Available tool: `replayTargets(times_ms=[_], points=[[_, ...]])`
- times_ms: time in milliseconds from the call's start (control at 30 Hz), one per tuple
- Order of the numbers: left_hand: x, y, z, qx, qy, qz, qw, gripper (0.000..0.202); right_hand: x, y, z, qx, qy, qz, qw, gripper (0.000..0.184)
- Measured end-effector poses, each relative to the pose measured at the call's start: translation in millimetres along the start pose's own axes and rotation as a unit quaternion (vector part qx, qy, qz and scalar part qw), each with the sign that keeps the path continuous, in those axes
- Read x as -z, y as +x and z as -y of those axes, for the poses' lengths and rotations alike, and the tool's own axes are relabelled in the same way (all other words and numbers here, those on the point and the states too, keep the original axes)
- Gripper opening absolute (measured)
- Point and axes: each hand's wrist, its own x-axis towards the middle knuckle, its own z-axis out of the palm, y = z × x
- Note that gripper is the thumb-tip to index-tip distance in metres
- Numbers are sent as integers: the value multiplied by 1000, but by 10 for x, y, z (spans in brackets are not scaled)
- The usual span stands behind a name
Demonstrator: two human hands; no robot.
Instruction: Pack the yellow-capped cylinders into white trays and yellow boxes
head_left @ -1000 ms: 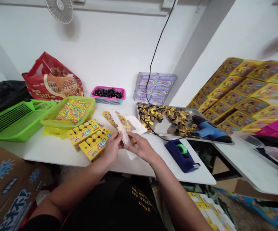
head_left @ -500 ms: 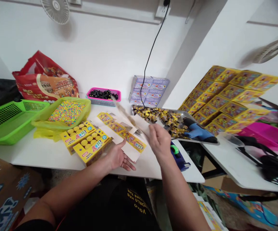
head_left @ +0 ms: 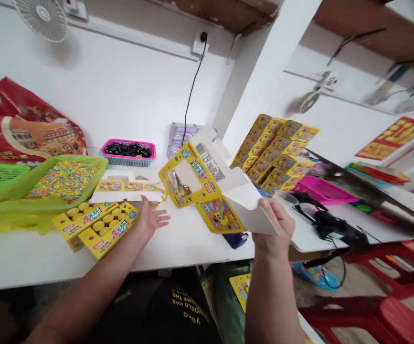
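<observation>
My right hand grips the white flap of an unfolded yellow printed carton, holding it up above the table. A cut-out window and a barcode show on its panels. My left hand has its fingers spread and holds nothing. It is beside another carton, lying with white and yellow panels showing; I cannot tell if they touch. Close to my left wrist are two yellow boxes with round yellow caps showing in their windows. A dark blue object is partly hidden under the raised carton.
On the white table are a yellow bag of colourful beads and a pink basket of black pieces. Stacked yellow boxes rise behind the carton. A black cord hangs down the wall. Red stools stand at right.
The view has turned right. My right hand has moved right with the carton, which has swung from nearly edge-on to show its printed panels. My left hand stays open.
</observation>
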Motion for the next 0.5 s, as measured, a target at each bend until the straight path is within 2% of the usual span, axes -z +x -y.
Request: replayTargets(times_ms=[33, 67, 133, 200, 233, 300, 333, 400, 467, 500], points=[[38, -44, 57, 2, 29, -13, 999, 95, 117, 11, 37, -27, -7, 28, 999, 41], [76, -101, 114, -29, 56, -25, 998, 92, 231, 17, 64, -54, -19, 61, 996, 40], [138, -243, 200, -156, 102, -16, 982, 79, 423, 10, 75, -98, -42, 126, 986, 42], [165, -392, 225, -255, 157, 65, 952, 69, 544, -10, 23, -143, -54, 184, 971, 44], [163, -458, 218, -263, 185, 116, 940, 65, 577, -17, -21, -168, -55, 209, 962, 45], [144, -565, 188, -221, 224, 189, 930, 50, 603, -13, -109, -205, -55, 230, 950, 44], [132, -606, 172, -200, 232, 201, 931, 43, 605, 0, -136, -207, -55, 216, 952, 43], [126, -681, 146, -190, 244, 187, 933, 39, 611, 35, -113, -163, -46, 134, 976, 39], [161, -759, 131, -207, 281, 158, 924, 41, 625, 34, 37, -62, -47, 15, 997, 32], [199, -795, 127, -216, 309, 140, 915, 42, 624, 2, 152, -9, -61, -27, 998, 29]])
